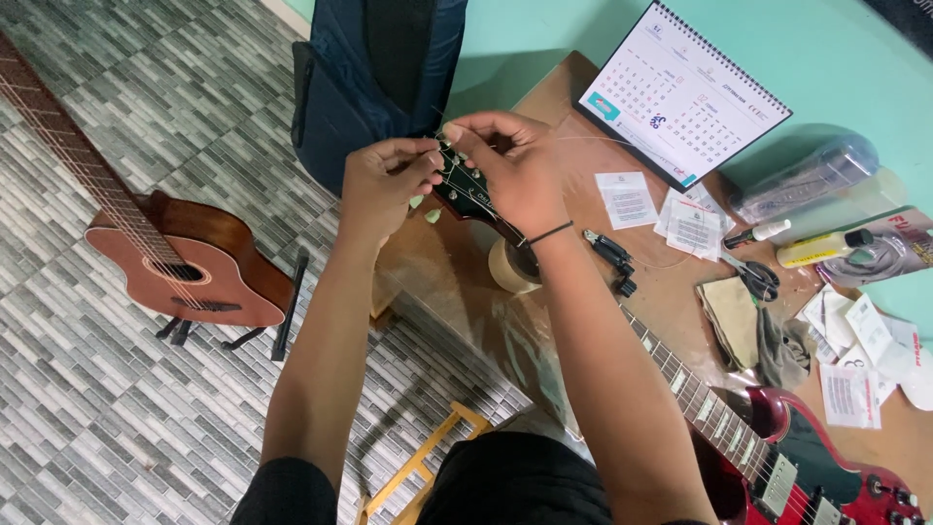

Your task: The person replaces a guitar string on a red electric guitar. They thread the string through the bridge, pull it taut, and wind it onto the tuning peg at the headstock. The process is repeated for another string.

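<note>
Both hands, left and right, pinched a string at the headstock; a slip risked it whipping loose.

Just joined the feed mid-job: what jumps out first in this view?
Both hands meet at centre on the dark headstock of a red electric guitar lying across the wooden table: left hand at the tuning pegs, right hand pinching a thin string. An acoustic guitar stands on the tiled floor at left, and a desk calendar sits at the table's far edge.
</note>
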